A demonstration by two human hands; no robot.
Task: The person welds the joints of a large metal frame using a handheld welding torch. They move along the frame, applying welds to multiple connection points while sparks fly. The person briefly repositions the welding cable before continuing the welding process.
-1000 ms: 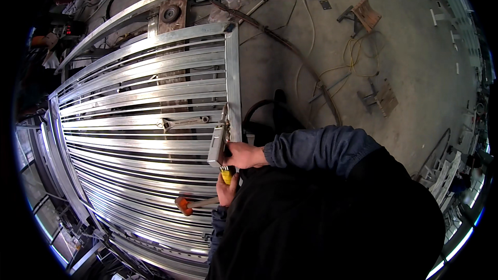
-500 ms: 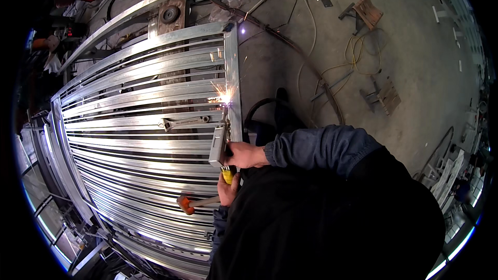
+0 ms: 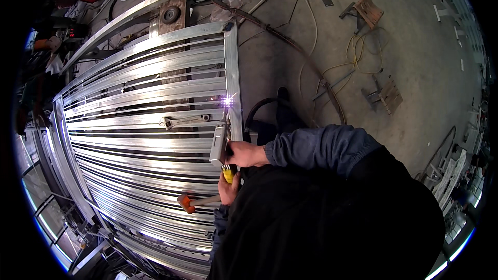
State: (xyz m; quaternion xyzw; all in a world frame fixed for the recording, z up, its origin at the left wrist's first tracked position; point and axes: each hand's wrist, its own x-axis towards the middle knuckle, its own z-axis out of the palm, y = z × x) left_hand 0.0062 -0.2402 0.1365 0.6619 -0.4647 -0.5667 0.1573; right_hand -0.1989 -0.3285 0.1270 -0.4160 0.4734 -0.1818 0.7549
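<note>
Gripping the grey welding gun (image 3: 220,144) in your right hand (image 3: 245,154), left hand (image 3: 227,189) closed around its yellow end just below, you have the spark (image 3: 227,101) straight ahead on the gate frame's upright bar (image 3: 233,80), running away from you.

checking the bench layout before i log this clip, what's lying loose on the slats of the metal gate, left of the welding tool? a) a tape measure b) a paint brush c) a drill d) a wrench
d, a long grey wrench lies flat across the slats of the metal gate, left of the welding tool that the right hand holds.
</note>
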